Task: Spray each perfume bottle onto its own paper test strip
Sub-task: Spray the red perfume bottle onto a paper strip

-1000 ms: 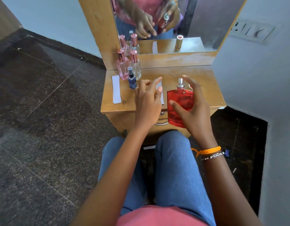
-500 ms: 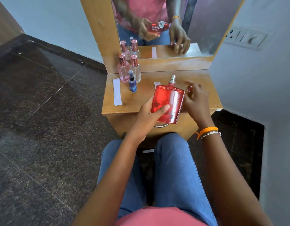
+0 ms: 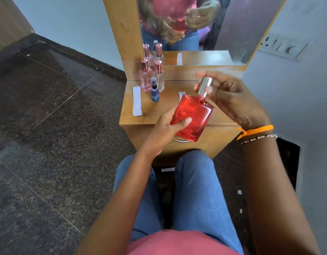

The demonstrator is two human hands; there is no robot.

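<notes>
A seated person's left hand (image 3: 167,128) is wrapped around a flat, rectangular red glass bottle (image 3: 192,117), held tilted at centre frame above the front edge of a small wooden dressing table (image 3: 223,117). The right hand (image 3: 230,97) pinches a cylindrical silver cap (image 3: 205,87) at the bottle's neck; whether it is going on or coming off cannot be told. At upper centre, 2 square clear bottles with rose-metallic caps (image 3: 151,77) and 1 small blue spray bottle (image 3: 154,91) stand capped and look untouched. 1 white paper strip (image 3: 137,101) lies flat left of them; a second strip (image 3: 182,95) shows just beyond the red bottle. By this view, most of the spraying appears still ahead.
</notes>
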